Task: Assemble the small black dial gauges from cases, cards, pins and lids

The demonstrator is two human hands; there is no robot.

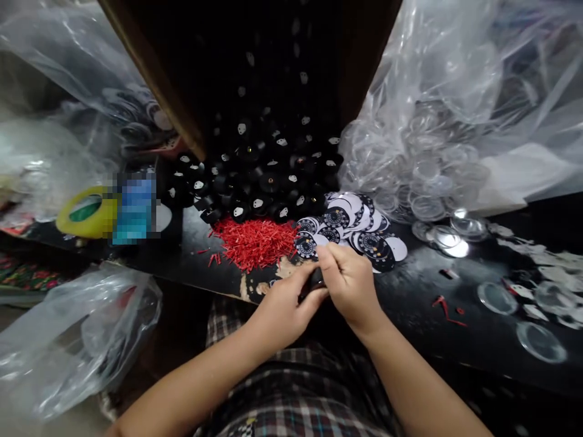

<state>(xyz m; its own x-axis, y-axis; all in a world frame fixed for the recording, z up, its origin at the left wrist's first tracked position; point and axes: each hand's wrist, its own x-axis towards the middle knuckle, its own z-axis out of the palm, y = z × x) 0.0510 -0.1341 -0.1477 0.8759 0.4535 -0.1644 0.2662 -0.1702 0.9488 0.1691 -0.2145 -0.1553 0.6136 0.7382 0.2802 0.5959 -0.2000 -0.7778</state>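
My left hand [285,306] is closed round a small black round piece [315,278], mostly covered by the fingers, near the table's front edge. Bent over the same piece, my right hand [348,282] has its thumb and fingers pressed together; what they pinch, if anything, is hidden. Just beyond the hands lie printed black-and-white dial discs [337,217], loosely overlapped. Left of the discs is a heap of thin red slivers, probably clock hands [255,243]. Behind it, many black round cases [268,181] with white marks are piled up.
Clear round covers [428,188] spill from a plastic bag [410,79] at right. Loose clear rings [497,298] and red scraps [441,306] lie on the dark table [405,315]. At left are a yellow tape roll [68,221] and a hanging plastic bag [82,340].
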